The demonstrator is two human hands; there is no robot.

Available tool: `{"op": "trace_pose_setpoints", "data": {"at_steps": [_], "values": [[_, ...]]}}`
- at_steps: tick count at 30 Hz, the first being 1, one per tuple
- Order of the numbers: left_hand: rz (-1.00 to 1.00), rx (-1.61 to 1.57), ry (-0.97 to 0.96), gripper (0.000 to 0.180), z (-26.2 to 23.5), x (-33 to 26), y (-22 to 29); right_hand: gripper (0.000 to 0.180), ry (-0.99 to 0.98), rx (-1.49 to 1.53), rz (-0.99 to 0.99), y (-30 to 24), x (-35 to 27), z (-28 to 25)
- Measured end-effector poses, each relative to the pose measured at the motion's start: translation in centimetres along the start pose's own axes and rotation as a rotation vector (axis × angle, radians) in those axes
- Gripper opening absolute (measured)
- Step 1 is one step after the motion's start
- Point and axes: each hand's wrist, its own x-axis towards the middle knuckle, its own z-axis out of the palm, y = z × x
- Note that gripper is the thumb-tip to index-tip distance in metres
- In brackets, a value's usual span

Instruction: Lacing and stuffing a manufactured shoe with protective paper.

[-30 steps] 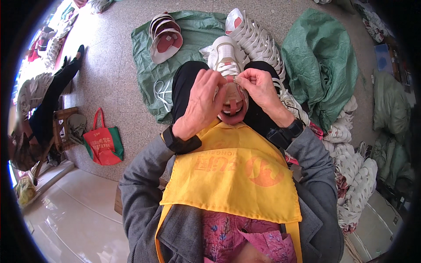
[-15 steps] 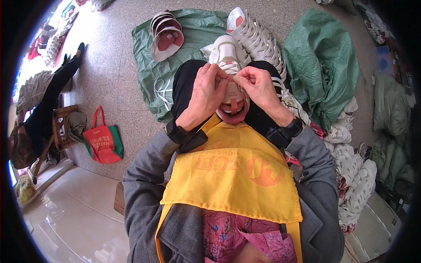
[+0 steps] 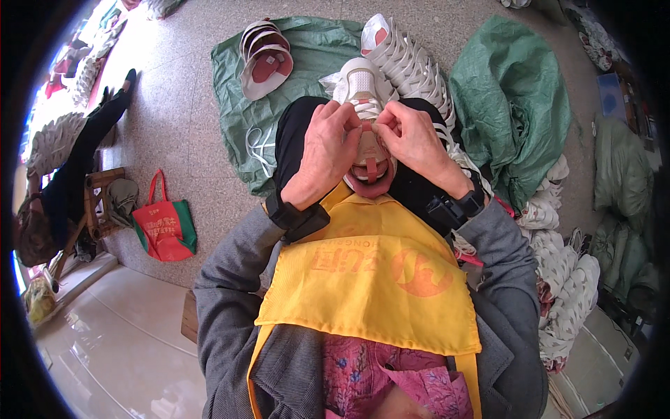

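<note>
A white shoe upper (image 3: 361, 82) with a perforated toe lies between my knees, its toe pointing away. White lacing crosses it below the toe. Its beige and pink tongue (image 3: 369, 145) faces up, and the pink collar is nearest my yellow apron (image 3: 363, 279). My left hand (image 3: 326, 143) pinches at the left of the lacing, beside a pink band. From the right, my right hand (image 3: 412, 140) pinches the opposite side, thumb and forefinger together. The fingertips hide exactly which strip each one holds.
Nested white shoe uppers (image 3: 412, 66) stand beyond my right knee; more with pink linings (image 3: 267, 66) lie on a green sheet (image 3: 230, 84). A green sack (image 3: 513, 105) and piled uppers (image 3: 569, 279) are on the right. At left are a red bag (image 3: 166, 227) and a person's leg (image 3: 84, 143).
Both hands keep their pinch on the upper, with only slight shifts of the fingers. My right wrist has moved a little to the right.
</note>
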Motion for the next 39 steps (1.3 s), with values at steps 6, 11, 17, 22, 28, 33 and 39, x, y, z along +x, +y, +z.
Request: {"op": "trace_pose_setpoints", "data": {"at_steps": [6, 11, 17, 22, 28, 33, 39], "values": [[0.019, 0.028, -0.011, 0.010, -0.7, 0.3, 0.4, 0.016, -0.078, 0.080, 0.044, -0.6, -0.1, -1.3], [-0.048, 0.045, -0.005, 0.010, -3.2, 0.2, 0.4, 0.014, -0.112, 0.022, 0.014, -0.7, -0.2, -3.2], [-0.371, -0.427, 0.016, 0.008, -10.1, -2.4, -2.7, 0.011, -0.217, 0.142, 0.109, -1.3, 0.1, -7.2], [-0.532, -0.356, 0.045, 0.007, -17.8, -6.2, -6.2, 0.014, -0.305, 0.231, 0.071, -1.1, 0.9, -7.8], [-0.784, -0.040, 0.133, 0.015, -25.6, -12.0, -13.6, 0.023, -0.271, 0.212, -0.059, -0.9, 1.4, -4.7], [-0.998, 0.369, 0.081, 0.017, -27.4, -17.2, -18.7, 0.025, -0.190, -0.056, -0.138, -0.9, 0.5, -3.9], [-0.495, 0.158, 0.065, 0.015, -18.5, -11.2, -14.6, 0.015, -0.039, -0.200, -0.268, 0.7, -1.6, -3.6]]}}
